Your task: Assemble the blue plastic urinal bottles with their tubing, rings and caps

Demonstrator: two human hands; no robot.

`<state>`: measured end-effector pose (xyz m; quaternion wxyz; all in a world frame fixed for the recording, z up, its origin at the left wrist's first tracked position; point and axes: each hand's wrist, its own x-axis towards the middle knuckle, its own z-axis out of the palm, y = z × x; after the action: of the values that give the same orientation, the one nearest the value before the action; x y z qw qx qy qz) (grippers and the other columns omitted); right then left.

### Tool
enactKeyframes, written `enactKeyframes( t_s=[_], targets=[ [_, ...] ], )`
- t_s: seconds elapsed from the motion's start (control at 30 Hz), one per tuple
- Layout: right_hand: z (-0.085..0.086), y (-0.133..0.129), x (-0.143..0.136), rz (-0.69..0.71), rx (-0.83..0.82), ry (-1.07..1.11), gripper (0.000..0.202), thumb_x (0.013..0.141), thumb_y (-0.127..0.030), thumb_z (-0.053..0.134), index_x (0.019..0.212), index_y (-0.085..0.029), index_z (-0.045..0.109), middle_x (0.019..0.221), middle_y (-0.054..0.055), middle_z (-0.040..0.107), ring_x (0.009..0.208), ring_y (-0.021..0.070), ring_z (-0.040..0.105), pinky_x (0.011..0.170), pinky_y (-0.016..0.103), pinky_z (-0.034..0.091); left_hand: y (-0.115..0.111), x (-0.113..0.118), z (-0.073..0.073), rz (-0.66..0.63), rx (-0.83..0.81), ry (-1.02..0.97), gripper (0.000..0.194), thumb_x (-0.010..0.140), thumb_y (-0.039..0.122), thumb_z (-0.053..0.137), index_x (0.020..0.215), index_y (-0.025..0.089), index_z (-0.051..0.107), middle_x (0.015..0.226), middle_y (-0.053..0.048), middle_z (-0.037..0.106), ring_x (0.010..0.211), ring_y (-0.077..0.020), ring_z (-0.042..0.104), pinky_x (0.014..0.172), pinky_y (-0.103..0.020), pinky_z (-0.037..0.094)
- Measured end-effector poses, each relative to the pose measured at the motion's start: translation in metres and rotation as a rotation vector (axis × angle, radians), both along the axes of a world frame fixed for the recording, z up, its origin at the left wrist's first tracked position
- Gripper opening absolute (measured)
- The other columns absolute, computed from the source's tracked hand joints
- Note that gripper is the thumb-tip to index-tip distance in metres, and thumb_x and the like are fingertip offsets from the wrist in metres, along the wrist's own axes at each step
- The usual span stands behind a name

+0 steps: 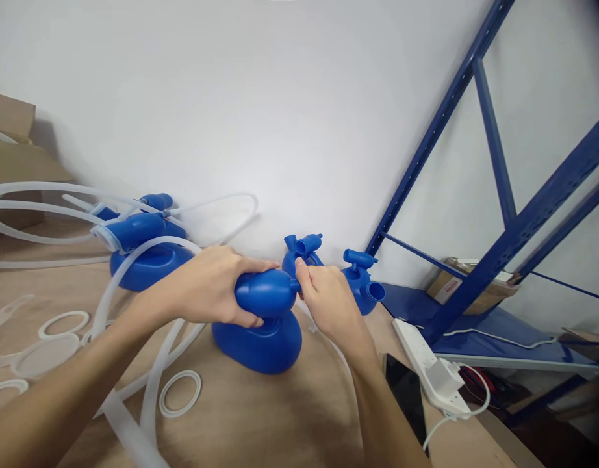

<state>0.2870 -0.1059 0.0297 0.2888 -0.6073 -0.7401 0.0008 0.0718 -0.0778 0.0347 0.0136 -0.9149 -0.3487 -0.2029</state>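
A blue plastic bottle point(258, 348) stands on the wooden table in front of me, with a rounded blue cup part point(265, 292) lying across its top. My left hand point(221, 286) is closed around the left end of that cup, thumb and fingers on either side. At the cup's right end, my right hand point(323, 292) pinches the narrow spout point(295, 286) between thumb and fingers. Thin clear tubing point(336, 351) runs down from beneath my right hand; whether the fingers also hold its end is hidden.
More blue bottles point(362, 289) stand by the wall, one point(148, 266) at left among looped white tubing point(46, 188). White rings point(180, 393) and flat lids point(46, 355) lie left. A black phone point(407, 396), power strip point(426, 364) and blue rack point(494, 260) are right; a cardboard box point(21, 159) is far left.
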Motion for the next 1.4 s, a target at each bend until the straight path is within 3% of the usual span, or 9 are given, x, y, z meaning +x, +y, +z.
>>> enactKeyframes(
  t_s=[0.17,0.27,0.37,0.5,0.67,0.8,0.93,1.13,1.4],
  targets=[
    [0.006,-0.007,0.017,0.168,0.037,0.148,0.064,0.107,-0.060,0.029,0.059,-0.021,0.049,0.061,0.004,0.057,0.061,0.0186,0.053,0.064,0.034,0.038,0.000,0.001,-0.001,0.093,0.173,0.060,0.078,0.083,0.056,0.069,0.154,0.033,0.047,0.120,-0.008,0.076,0.096,-0.0324,0.073,0.077,-0.038,0.051],
    [0.013,-0.012,0.039,0.379,-0.094,0.278,0.062,0.105,-0.067,0.029,0.085,-0.021,0.066,0.078,0.004,0.066,0.077,0.0199,0.062,0.076,0.033,0.049,-0.002,-0.002,0.002,0.140,0.272,0.088,0.076,0.085,0.052,0.067,0.156,0.037,0.044,0.123,-0.007,0.074,0.094,-0.0308,0.072,0.079,-0.037,0.049],
    [0.015,-0.010,0.057,0.508,-0.216,0.364,0.046,0.102,-0.062,0.049,0.124,-0.025,0.066,0.110,0.006,0.072,0.104,0.0231,0.067,0.096,0.038,0.052,0.000,-0.009,0.006,0.179,0.285,0.082,0.075,0.084,0.053,0.068,0.154,0.037,0.046,0.122,-0.007,0.073,0.090,-0.0280,0.071,0.078,-0.035,0.047],
    [0.009,0.003,0.061,0.594,-0.239,0.484,0.037,0.094,-0.048,0.069,0.124,-0.026,0.069,0.121,0.006,0.072,0.111,0.0249,0.069,0.100,0.042,0.055,0.004,-0.017,0.007,0.187,0.275,0.055,0.073,0.084,0.053,0.067,0.153,0.036,0.049,0.123,-0.007,0.073,0.090,-0.0302,0.070,0.075,-0.035,0.046],
    [0.000,0.010,0.050,0.581,-0.100,0.499,0.043,0.096,-0.042,0.069,0.137,-0.030,0.066,0.120,0.006,0.073,0.109,0.0255,0.069,0.097,0.043,0.056,0.004,-0.022,0.007,0.214,0.274,-0.001,0.077,0.084,0.058,0.065,0.154,0.036,0.046,0.123,-0.008,0.072,0.089,-0.0305,0.069,0.075,-0.034,0.045],
    [-0.001,0.006,0.045,0.507,0.132,0.313,0.047,0.103,-0.040,0.057,0.149,-0.032,0.056,0.115,0.008,0.070,0.104,0.0250,0.064,0.090,0.042,0.055,0.001,-0.022,0.010,0.201,0.220,0.004,0.080,0.084,0.057,0.067,0.157,0.035,0.042,0.125,-0.008,0.070,0.094,-0.0302,0.069,0.075,-0.033,0.044],
    [0.000,0.002,0.040,0.558,0.271,0.130,0.048,0.108,-0.029,0.045,0.156,-0.030,0.046,0.102,0.007,0.063,0.090,0.0208,0.058,0.085,0.039,0.053,0.002,-0.023,0.010,0.177,0.199,0.012,0.080,0.085,0.058,0.067,0.157,0.032,0.042,0.120,-0.008,0.073,0.095,-0.0295,0.071,0.074,-0.032,0.043],
    [0.001,-0.001,0.033,0.591,0.299,0.057,0.051,0.108,-0.019,0.040,0.157,-0.030,0.043,0.099,0.006,0.058,0.083,0.0185,0.054,0.075,0.034,0.050,0.005,-0.027,0.011,0.134,0.213,-0.004,0.083,0.082,0.064,0.068,0.155,0.031,0.046,0.121,-0.007,0.074,0.102,-0.0304,0.071,0.076,-0.032,0.044],
    [-0.007,0.008,0.030,0.586,0.185,0.276,0.044,0.107,-0.025,0.047,0.150,-0.029,0.055,0.094,0.005,0.063,0.084,0.0183,0.061,0.075,0.033,0.053,-0.006,-0.019,0.012,0.315,0.306,0.165,0.078,0.087,0.055,0.067,0.158,0.034,0.041,0.124,-0.006,0.074,0.092,-0.0317,0.073,0.072,-0.033,0.041]
  ],
)
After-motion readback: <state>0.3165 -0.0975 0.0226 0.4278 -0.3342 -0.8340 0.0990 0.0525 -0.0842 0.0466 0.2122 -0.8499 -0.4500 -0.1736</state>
